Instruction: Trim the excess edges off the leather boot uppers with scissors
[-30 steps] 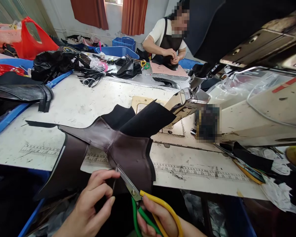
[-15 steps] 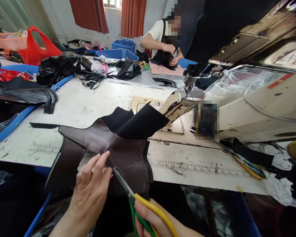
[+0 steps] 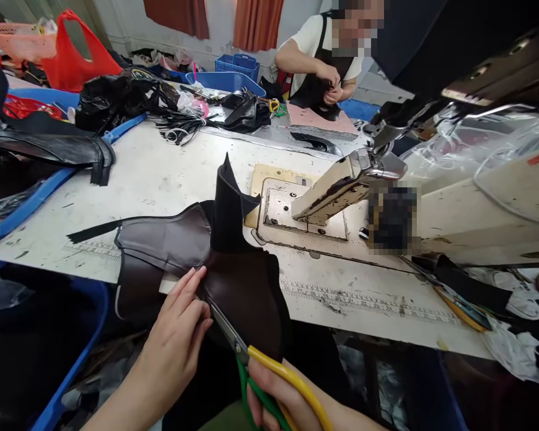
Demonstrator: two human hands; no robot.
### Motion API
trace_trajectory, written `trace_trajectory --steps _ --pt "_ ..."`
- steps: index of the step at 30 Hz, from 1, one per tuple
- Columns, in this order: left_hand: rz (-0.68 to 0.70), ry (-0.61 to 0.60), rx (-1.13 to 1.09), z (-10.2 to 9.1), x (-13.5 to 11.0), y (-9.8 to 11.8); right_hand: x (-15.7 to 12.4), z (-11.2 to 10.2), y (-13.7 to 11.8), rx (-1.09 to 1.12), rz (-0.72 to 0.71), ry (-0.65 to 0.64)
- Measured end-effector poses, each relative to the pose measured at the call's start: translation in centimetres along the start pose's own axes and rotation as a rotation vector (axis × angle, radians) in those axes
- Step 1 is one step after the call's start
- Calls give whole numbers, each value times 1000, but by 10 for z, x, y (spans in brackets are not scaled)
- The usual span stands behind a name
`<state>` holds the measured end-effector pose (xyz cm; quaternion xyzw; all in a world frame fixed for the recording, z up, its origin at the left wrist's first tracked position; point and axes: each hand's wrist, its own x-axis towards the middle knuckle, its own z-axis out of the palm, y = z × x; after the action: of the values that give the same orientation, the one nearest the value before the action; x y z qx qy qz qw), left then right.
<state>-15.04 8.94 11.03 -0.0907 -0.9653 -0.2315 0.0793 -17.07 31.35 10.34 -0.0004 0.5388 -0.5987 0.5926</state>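
A dark brown leather piece (image 3: 242, 287) with black lining lies over the table's front edge, one black flap standing up. My left hand (image 3: 175, 323) is closed at its inner edge, with the fingertips on the seam and part of the grip hidden. My right hand (image 3: 278, 389) is wrapped round the handles of scissors (image 3: 227, 326), one handle yellow and the other green. The blades point up and left, lying against the leather just right of my left fingers. They look nearly closed, and their tips are partly hidden by the leather.
A sewing machine (image 3: 336, 185) stands at the right, its arm above the white table (image 3: 161, 155) with a printed ruler. Behind it a co-worker (image 3: 314, 66) handles dark material. Black strips (image 3: 179, 129) and a red bag (image 3: 78, 57) lie at the back left; another tool (image 3: 460, 308) lies right.
The view has shifted slightly. The black flap has swung from leaning right to standing upright, and the leather's left part has folded lower. Both hands keep about the same places.
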Motion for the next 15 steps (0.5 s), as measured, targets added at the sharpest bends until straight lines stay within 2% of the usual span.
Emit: trace_trajectory --steps 8,15 --pt "-110 -31 -102 3 -3 1 4 3 -5 -3 34 22" --pt "-98 -78 -160 -5 -5 -6 7 -4 -8 59 120 4"
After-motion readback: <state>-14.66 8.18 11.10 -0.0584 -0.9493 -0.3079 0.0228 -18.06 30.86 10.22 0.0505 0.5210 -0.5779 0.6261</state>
